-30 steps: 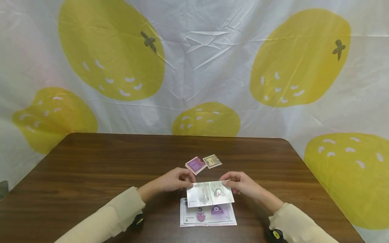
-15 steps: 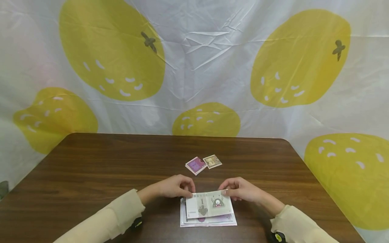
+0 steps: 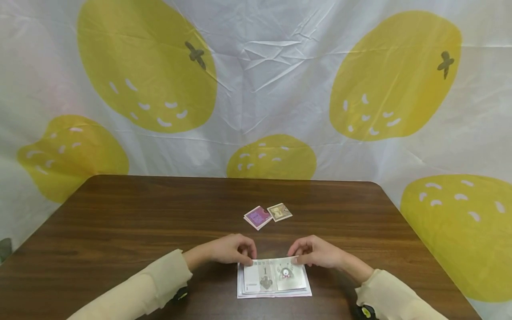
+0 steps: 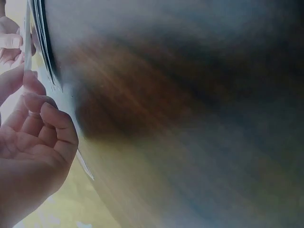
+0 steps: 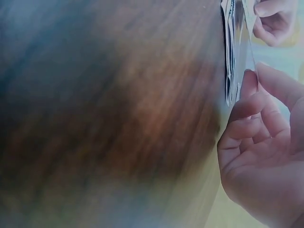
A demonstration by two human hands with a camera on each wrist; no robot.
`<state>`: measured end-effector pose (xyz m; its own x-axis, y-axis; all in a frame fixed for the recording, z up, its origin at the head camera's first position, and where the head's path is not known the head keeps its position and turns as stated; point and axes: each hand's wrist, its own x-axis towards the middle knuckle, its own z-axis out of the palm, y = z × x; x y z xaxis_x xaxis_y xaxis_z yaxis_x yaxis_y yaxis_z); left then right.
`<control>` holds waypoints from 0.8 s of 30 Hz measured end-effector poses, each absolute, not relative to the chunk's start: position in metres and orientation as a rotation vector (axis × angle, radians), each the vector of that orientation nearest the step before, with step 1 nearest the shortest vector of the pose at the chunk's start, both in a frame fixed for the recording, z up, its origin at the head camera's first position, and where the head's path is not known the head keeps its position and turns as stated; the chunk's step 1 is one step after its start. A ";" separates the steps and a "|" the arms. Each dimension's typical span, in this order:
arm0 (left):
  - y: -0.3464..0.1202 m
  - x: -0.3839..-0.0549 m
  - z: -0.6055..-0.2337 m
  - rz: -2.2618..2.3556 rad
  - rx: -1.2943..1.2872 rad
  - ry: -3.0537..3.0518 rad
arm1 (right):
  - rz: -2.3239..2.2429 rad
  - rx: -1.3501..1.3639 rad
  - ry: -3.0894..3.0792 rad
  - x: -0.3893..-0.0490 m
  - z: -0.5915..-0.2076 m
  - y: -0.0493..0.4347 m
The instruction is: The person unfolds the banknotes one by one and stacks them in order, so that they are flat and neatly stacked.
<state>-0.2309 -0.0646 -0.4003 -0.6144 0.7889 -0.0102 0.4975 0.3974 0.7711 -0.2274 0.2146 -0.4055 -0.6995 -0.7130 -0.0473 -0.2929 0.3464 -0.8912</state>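
A grey play banknote [image 3: 276, 278], printed with a 1 and a one-eyed monster, lies almost level over a stack of larger notes [image 3: 274, 295] near the table's front. My left hand [image 3: 234, 249] pinches its far left corner between thumb and index finger. At the far right corner, my right hand [image 3: 318, 252] pinches it the same way. Both wrist views show the banknote [image 5: 251, 45] edge-on, slightly apart from the stack [image 5: 229, 61] at the fingers. The grey banknote hides most of the note under it.
Beyond the hands, small purple square notes [image 3: 258, 217] lie in a little pile, with a tan square note [image 3: 280, 212] beside them. The brown wooden table [image 3: 160, 209] reaches back to a white curtain [image 3: 272, 89] with yellow fruit prints.
Both hands have brought the grey banknote down and toward me, from raised and tilted to nearly flat over the stack. The purple note on the stack has become covered.
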 end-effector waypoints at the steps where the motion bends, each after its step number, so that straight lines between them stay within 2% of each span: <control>1: -0.065 -0.231 -0.401 1.057 1.113 2.296 | -1.310 -0.888 2.186 -0.227 -0.406 0.214; 24: -0.060 -0.228 -0.404 0.869 1.141 2.474 | -1.078 -0.978 2.486 -0.222 -0.404 0.211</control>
